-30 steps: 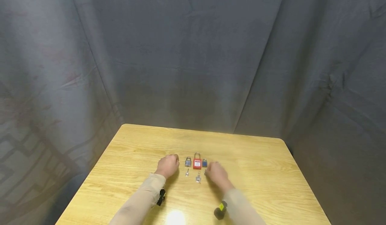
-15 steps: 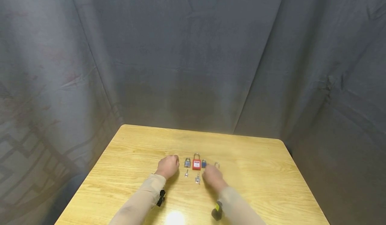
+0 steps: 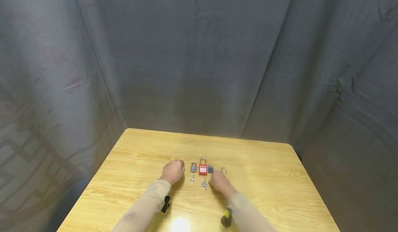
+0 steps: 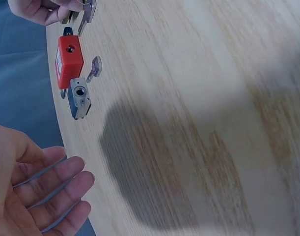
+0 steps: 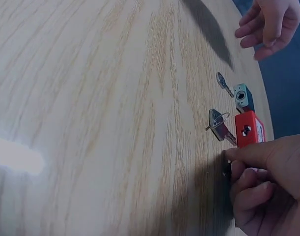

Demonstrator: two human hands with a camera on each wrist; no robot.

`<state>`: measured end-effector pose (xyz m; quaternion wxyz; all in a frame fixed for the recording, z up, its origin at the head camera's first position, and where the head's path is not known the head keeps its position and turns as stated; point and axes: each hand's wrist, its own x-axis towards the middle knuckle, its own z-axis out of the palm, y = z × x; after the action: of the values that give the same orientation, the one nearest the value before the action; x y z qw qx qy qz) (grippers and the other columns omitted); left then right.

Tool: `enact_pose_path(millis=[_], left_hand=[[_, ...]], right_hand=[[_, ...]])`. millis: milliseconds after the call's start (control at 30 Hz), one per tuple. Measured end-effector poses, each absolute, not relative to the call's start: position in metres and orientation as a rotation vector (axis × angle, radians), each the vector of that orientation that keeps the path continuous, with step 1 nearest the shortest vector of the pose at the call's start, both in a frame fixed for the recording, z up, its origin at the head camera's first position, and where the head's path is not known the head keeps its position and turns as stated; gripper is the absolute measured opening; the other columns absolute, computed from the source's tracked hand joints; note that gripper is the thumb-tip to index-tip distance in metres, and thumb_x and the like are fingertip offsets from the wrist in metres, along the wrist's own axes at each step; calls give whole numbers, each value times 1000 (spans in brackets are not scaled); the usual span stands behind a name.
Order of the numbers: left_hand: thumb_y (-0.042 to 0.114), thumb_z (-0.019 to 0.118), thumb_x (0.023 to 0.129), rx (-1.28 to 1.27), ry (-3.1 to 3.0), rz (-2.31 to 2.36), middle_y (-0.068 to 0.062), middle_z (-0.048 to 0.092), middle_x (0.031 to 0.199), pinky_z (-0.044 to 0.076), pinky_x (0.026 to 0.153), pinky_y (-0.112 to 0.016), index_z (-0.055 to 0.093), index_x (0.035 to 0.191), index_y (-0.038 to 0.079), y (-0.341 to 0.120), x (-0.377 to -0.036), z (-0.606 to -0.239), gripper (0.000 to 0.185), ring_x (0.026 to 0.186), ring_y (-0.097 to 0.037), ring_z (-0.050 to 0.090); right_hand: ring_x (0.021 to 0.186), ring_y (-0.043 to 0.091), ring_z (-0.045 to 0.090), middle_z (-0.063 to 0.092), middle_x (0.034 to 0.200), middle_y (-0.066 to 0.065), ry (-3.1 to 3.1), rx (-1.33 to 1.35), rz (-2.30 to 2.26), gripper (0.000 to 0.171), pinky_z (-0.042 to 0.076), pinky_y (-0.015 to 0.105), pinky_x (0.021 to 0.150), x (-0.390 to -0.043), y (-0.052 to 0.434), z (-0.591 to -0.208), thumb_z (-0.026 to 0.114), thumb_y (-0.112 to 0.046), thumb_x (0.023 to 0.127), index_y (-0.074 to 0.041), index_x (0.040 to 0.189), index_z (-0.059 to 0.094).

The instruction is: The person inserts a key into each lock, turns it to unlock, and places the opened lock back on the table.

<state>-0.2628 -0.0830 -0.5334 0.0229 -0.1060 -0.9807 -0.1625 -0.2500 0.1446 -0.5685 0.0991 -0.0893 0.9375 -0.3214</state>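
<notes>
The right hand [image 3: 219, 183] pinches a small dark key [image 5: 227, 168] against the desk [image 3: 273, 190], mostly hidden under its fingers. Beyond it lie the red padlock [image 3: 203, 169] and blue padlock [image 3: 210, 168]. The left hand [image 3: 173, 171] rests loosely curled, holding nothing.

- I see both of my arms in long beige sleeves [image 3: 146, 204] that reach down to the wrists.
- My left hand [image 3: 173, 171] and right hand [image 3: 220, 183] are bare, with no gloves or rings showing.
- A small black camera [image 3: 166, 203] is strapped at my left wrist.
- At my right wrist sits a black camera with a yellow mark [image 3: 227, 217].
</notes>
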Motion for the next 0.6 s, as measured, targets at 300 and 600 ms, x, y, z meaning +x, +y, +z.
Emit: enact_pose_path(millis=[300, 600], left_hand=[[12, 58, 91, -323, -3052, -502, -3, 69, 80, 50, 48, -28, 68, 92, 8, -84, -264, -533, 11, 60, -12, 59], [12, 58, 91, -311, -3070, -526, -4, 70, 83, 52, 50, -31, 68, 93, 8, -83, -263, -532, 11, 64, -16, 62]], right_hand=[[67, 19, 55, 59, 82, 15, 2510, -174, -1536, 8, 50, 25, 56, -247, 161, -562, 57, -5, 92, 2, 91, 54], [71, 21, 60, 60, 83, 16, 2257, 17, -1886, 16, 57, 38, 69, -244, 170, -549, 58, -4, 92, 8, 100, 50]])
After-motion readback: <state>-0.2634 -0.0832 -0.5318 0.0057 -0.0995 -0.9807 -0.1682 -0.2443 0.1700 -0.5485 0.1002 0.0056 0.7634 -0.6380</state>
